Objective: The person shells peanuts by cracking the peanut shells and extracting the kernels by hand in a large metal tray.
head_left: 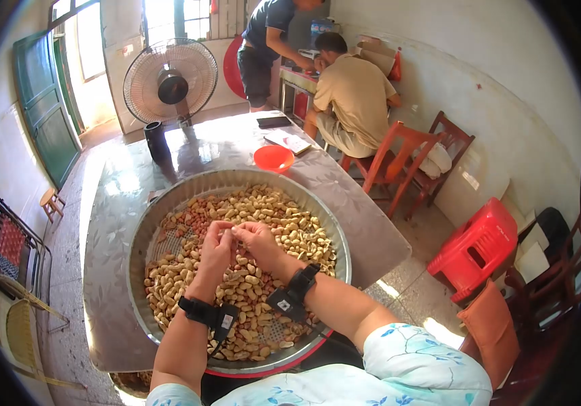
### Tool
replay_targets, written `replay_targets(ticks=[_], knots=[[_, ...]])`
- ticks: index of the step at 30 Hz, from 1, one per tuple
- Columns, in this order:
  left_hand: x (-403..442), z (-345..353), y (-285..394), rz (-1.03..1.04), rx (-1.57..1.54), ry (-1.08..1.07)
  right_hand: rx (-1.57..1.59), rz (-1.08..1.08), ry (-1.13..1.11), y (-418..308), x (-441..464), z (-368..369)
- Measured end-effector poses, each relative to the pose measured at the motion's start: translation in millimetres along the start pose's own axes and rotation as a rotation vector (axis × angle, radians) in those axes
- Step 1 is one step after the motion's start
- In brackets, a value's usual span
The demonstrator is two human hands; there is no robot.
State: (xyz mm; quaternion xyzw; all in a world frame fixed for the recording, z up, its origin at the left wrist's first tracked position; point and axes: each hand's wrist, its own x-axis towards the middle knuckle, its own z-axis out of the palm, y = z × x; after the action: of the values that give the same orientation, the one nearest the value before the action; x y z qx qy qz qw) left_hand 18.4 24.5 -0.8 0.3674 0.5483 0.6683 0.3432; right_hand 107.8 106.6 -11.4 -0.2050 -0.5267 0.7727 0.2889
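Note:
A wide round metal tray (139,284) with a perforated bottom holds many unshelled peanuts (253,277). Reddish shelled kernels (199,215) lie among them, mostly toward the tray's far left. Above the middle of the pile, my left hand (218,245) and my right hand (258,242) meet at the fingertips. Both are closed in a pinch; whatever lies between the fingers is hidden or too small to make out. Black straps with small boxes circle both wrists.
On the patterned table (118,237) stand an orange-red bowl (273,158), a dark cup (158,143), a notepad (287,141) and a black phone-like object (273,122). Behind is a fan (170,84). Two people are at a side desk. Wooden chairs (398,159) and red stools (476,247) stand right.

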Motion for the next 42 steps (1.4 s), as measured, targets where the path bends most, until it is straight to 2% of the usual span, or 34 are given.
replay_targets(ticks=[3,4,6,8,10,14,18,25,30,34,36,37,38,40,42], knots=[[-2.8,3.0,-0.2,-0.034,0.041,-0.004,-0.095,-0.153,0.01,5.6,-1.1,7.8],[-4.4,3.8,1.7,-0.065,-0.042,-0.004,-0.099,-0.156,0.011,4.9,-4.1,10.8],[-5.8,6.1,4.2,-0.123,-0.208,-0.006,-0.269,-0.318,0.074,-0.1,-12.3,17.3],[-5.7,6.9,2.1,-0.123,-0.235,-0.013,-0.31,-0.327,0.075,1.0,-16.9,18.1],[-10.6,10.7,13.5,-0.183,-0.296,0.031,-0.424,-0.44,0.112,2.6,-17.3,20.9],[-10.1,12.8,11.0,-0.153,-0.251,0.087,-0.441,-0.387,0.132,1.8,-19.7,23.8],[-7.2,1.7,10.9,-0.247,-0.312,0.024,-0.478,-0.41,0.144,6.6,-13.7,20.2],[-5.1,4.7,6.6,-0.271,-0.31,0.192,-0.362,-0.337,0.116,8.1,-14.1,26.1],[-6.0,2.6,5.3,-0.27,-0.272,0.201,-0.446,-0.372,0.154,11.2,-13.5,26.8],[-5.6,2.6,11.0,-0.216,-0.195,0.162,-0.339,-0.317,0.115,0.4,-14.3,24.9],[-8.2,2.8,15.8,-0.184,-0.241,0.055,-0.272,-0.184,-0.049,-16.1,-17.4,20.8],[-4.6,-0.1,12.6,-0.208,-0.214,-0.006,-0.416,-0.295,-0.057,-6.6,-7.7,14.2],[-4.2,-4.7,11.0,-0.206,-0.213,-0.011,-0.417,-0.3,-0.052,-1.1,-6.8,13.8],[-2.9,-10.8,8.2,-0.224,-0.411,-0.165,-0.228,-0.334,-0.111,-3.0,-9.1,16.0],[-3.5,-6.5,4.7,-0.158,-0.353,-0.135,-0.242,-0.304,-0.111,-2.6,-13.3,17.3]])
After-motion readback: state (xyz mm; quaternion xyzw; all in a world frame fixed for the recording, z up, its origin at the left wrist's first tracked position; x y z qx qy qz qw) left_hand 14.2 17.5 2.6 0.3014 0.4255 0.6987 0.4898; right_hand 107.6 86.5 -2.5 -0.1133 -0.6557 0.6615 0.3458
